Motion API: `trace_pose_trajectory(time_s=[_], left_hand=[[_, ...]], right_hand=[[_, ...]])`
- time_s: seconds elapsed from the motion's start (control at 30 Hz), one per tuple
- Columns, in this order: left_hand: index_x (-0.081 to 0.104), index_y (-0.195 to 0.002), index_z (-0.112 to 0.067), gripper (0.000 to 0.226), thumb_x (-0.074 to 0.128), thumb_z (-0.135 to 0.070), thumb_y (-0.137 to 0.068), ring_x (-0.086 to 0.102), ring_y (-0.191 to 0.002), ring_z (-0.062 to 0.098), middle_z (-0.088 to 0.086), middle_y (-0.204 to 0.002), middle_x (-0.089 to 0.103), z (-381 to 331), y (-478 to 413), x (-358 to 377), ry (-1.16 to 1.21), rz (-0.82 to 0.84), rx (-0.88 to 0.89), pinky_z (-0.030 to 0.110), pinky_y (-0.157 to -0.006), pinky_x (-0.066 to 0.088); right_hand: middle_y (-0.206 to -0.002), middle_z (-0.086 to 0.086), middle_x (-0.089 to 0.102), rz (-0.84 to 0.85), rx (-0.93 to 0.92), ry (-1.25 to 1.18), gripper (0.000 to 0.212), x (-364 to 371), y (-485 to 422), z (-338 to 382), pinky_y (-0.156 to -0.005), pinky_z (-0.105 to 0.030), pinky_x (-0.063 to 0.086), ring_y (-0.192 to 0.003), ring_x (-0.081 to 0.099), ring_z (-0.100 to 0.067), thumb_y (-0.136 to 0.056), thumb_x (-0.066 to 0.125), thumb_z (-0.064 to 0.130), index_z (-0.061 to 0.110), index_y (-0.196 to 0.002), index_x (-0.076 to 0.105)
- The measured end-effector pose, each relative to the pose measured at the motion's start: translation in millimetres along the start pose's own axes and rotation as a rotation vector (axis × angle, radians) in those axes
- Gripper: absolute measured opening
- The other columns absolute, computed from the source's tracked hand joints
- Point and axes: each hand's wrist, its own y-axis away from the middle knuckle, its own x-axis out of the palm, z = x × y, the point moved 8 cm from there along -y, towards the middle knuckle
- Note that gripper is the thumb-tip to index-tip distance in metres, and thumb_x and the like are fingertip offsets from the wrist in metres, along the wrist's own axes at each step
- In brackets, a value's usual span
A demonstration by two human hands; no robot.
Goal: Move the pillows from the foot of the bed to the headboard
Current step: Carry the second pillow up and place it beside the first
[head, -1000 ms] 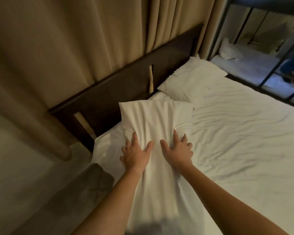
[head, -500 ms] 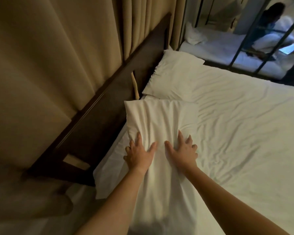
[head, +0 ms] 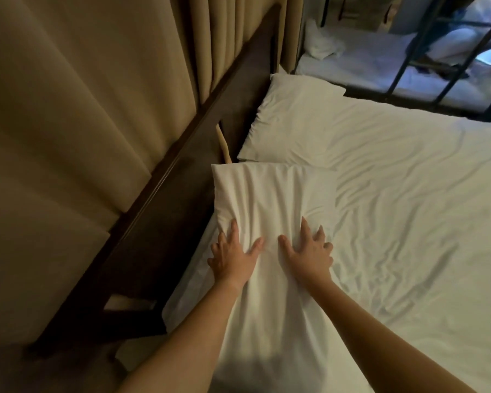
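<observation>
Near white rectangular pillow (head: pixel 270 222): soft cotton case, creased lengthwise, lying on the bed at the head end, its long left edge close beside the dark polished wooden headboard (head: pixel 165 199).
Left hand (head: pixel 233 258): palm flat on the near pillow, fingers (head: pixel 234 228) spread, pinching nothing.
Right hand (head: pixel 306 256): palm flat on the same pillow, fingers spread, cloth bunched in a ridge between the two thumbs.
Far white rectangular pillow (head: pixel 292 123): smoother, flat against the headboard, its near edge touching the near pillow.
White bed sheet (head: pixel 408 208): rumpled, fine wrinkles.
Beige pleated fabric curtain (head: pixel 77 109): hangs behind the headboard.
</observation>
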Motion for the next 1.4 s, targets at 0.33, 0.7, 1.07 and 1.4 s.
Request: trace_pose_trajectory(time_s=[0.33,0.7,1.07,1.4], left_hand=[[0.012,-0.169,-0.044,0.095,0.050,-0.083,-0.091,0.027,-0.155,0.039,0.010,-0.171,0.029,19,-118,15,-0.067,0.092,0.127,0.059,-0.120,0.028],[0.019,-0.169,-0.041,0.097,0.058,-0.079,-0.089,0.038,-0.143,0.044,0.013,-0.165,0.037,73,-214,33,-0.094,0.092,0.185,0.059,-0.116,0.034],[0.021,-0.168,-0.043,0.099,0.063,-0.078,-0.086,0.036,-0.144,0.048,0.013,-0.168,0.033,124,-252,60,-0.069,0.114,0.132,0.060,-0.116,0.034],[0.012,-0.170,-0.042,0.106,0.060,-0.083,-0.084,0.020,-0.155,0.040,0.011,-0.176,0.015,149,-270,84,-0.129,0.146,0.072,0.063,-0.120,0.024]], right_hand=[[-0.177,-0.014,0.010,-0.086,0.172,-0.054,0.087,66,-53,18,-0.118,-0.062,0.029,-0.151,0.028,-0.047,-0.097,0.051,0.073,0.042,-0.169,0.015],[-0.176,-0.016,0.013,-0.113,0.254,-0.154,0.083,157,-94,28,-0.121,-0.062,0.028,-0.152,0.026,-0.047,-0.099,0.056,0.067,0.041,-0.169,0.019],[-0.176,-0.019,0.013,-0.069,0.260,-0.163,0.082,215,-111,10,-0.125,-0.058,0.022,-0.155,0.020,-0.047,-0.100,0.057,0.063,0.039,-0.169,0.021],[-0.179,-0.012,0.003,0.063,0.359,0.064,0.093,235,-140,-22,-0.124,-0.064,0.021,-0.160,0.014,-0.043,-0.094,0.044,0.082,0.040,-0.169,0.009]])
